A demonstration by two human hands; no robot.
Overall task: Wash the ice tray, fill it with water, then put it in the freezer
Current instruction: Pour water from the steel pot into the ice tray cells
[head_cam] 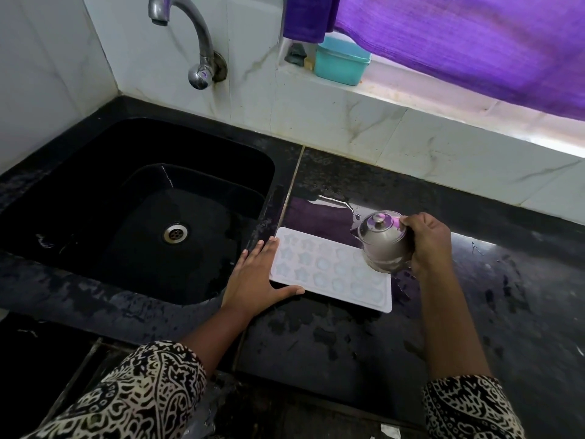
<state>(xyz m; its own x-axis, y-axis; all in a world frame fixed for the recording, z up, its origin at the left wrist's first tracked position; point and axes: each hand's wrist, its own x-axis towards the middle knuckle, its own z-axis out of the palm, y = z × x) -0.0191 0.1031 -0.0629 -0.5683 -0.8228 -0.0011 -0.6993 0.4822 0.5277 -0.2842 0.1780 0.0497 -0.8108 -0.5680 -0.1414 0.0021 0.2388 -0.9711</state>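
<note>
A white ice tray (329, 270) with star and round moulds lies flat on the black counter, just right of the sink. My left hand (256, 277) rests flat against the tray's left edge, fingers straight and thumb along its near edge. My right hand (427, 242) grips a small steel kettle (384, 242) with a lid, held tilted over the tray's far right corner. Whether water is flowing from it cannot be made out.
The black sink (133, 210) with its drain (175, 232) is on the left, under a steel tap (196, 49). The wet black counter (490, 296) stretches to the right. A teal box (342, 60) sits on the window ledge below a purple curtain (459, 42).
</note>
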